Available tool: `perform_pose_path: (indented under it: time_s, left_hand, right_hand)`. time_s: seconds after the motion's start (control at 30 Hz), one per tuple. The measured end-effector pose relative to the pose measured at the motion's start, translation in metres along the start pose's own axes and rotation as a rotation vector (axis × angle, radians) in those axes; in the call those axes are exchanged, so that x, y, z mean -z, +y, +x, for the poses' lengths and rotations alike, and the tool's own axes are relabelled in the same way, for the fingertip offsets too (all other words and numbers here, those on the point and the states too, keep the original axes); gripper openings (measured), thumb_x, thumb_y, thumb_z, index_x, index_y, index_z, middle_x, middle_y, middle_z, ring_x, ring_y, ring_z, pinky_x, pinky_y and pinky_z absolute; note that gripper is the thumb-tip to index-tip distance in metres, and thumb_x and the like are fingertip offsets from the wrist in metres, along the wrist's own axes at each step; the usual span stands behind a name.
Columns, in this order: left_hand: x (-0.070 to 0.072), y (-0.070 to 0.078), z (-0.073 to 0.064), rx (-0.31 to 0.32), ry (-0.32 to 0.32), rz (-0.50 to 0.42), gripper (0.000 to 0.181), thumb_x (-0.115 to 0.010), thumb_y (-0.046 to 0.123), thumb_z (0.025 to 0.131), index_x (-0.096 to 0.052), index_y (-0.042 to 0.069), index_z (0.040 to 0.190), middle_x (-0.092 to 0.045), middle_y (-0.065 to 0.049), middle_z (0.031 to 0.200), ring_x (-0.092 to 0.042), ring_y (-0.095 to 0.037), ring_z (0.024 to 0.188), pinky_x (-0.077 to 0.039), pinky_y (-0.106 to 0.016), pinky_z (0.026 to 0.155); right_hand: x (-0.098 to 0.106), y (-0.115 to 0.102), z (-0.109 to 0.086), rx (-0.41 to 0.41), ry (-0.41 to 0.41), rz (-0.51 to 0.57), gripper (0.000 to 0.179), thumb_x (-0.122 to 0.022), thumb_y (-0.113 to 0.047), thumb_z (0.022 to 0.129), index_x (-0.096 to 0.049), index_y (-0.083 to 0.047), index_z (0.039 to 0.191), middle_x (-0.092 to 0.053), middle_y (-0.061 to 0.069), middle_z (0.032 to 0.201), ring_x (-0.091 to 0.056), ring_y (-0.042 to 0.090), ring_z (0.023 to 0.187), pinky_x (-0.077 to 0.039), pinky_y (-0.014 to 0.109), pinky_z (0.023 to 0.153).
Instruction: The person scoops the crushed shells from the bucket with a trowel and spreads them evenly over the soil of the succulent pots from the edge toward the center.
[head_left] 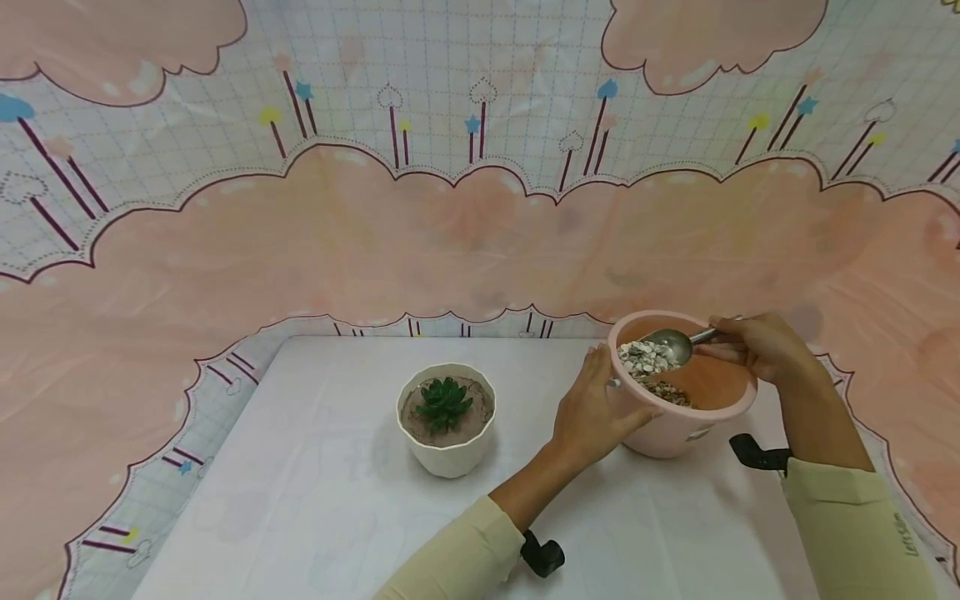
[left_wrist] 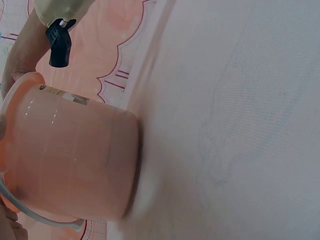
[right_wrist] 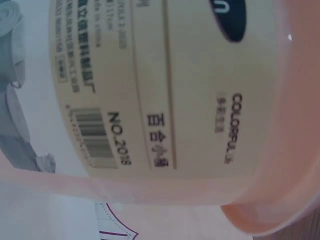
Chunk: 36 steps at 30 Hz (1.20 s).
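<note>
A pink bucket [head_left: 660, 435] stands on the right side of the table. My left hand [head_left: 592, 412] holds it at the left rim, fingertips up by the edge and thumb across the front. With my right hand [head_left: 765, 346] I pinch the handle of a metal spoon [head_left: 673, 343] over the bucket's opening. The spoon's bowl points left, right at a heap of pale chips [head_left: 643, 358]. Darker bits [head_left: 667, 393] lie lower inside. In the left wrist view the bucket [left_wrist: 75, 155] appears sideways, with its grey handle [left_wrist: 35, 212] hanging along the side.
A green succulent [head_left: 444, 404] sits in a white faceted pot [head_left: 447, 460] left of the bucket on the white table [head_left: 300, 500]. Behind the table hangs a pink patterned cloth [head_left: 450, 250]. A printed label [right_wrist: 200, 100] on the bucket fills much of the right wrist view.
</note>
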<state>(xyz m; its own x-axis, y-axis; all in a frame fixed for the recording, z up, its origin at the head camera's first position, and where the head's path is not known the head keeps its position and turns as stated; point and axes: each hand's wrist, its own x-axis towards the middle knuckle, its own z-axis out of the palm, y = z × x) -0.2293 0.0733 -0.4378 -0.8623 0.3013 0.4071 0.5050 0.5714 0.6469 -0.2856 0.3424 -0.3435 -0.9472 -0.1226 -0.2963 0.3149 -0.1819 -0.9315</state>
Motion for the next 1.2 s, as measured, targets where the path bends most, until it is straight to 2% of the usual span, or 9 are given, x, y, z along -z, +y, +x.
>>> perform_pose_path:
  time_s: [0.43,0.73,1.0,1.2]
  left_hand:
    - [0.001,0.001,-0.001,0.010,-0.007,0.001,0.110,-0.084,0.054,0.087,-0.024,0.010,0.168,-0.030,-0.011,0.169,-0.028,-0.025,0.156,-0.041,-0.043,0.115]
    - [0.000,-0.001,0.000,0.008,-0.005,-0.008,0.111,-0.084,0.054,0.086,-0.024,0.010,0.168,-0.031,-0.010,0.169,-0.028,-0.025,0.156,-0.042,-0.044,0.114]
    - [-0.001,0.000,0.002,0.030,-0.004,0.000,0.110,-0.085,0.054,0.086,-0.026,0.012,0.168,-0.032,-0.008,0.169,-0.028,-0.023,0.156,-0.043,-0.045,0.113]
    - [-0.001,0.001,0.003,0.030,-0.007,-0.002,0.111,-0.086,0.053,0.086,-0.024,0.012,0.168,-0.032,-0.008,0.169,-0.028,-0.022,0.156,-0.044,-0.044,0.112]
  right_hand:
    - [0.018,0.005,-0.005,0.041,-0.111,0.133,0.047,-0.037,-0.002,0.113,-0.077,0.005,0.092,-0.076,0.021,0.089,-0.079,0.026,0.081,-0.061,0.030,0.077]
    - [0.029,0.006,-0.008,0.004,-0.114,0.267,0.045,-0.038,-0.004,0.113,-0.079,0.002,0.095,-0.076,0.023,0.091,-0.079,0.029,0.083,-0.061,0.030,0.080]
    - [0.039,0.008,-0.011,-0.093,-0.102,0.509,0.043,-0.039,-0.007,0.112,-0.077,0.006,0.098,-0.073,0.026,0.097,-0.078,0.034,0.089,-0.058,0.031,0.088]
    - [0.044,0.009,-0.012,-0.109,-0.065,0.566,0.043,-0.038,-0.009,0.113,-0.075,0.007,0.097,-0.072,0.028,0.096,-0.078,0.037,0.088,-0.058,0.032,0.089]
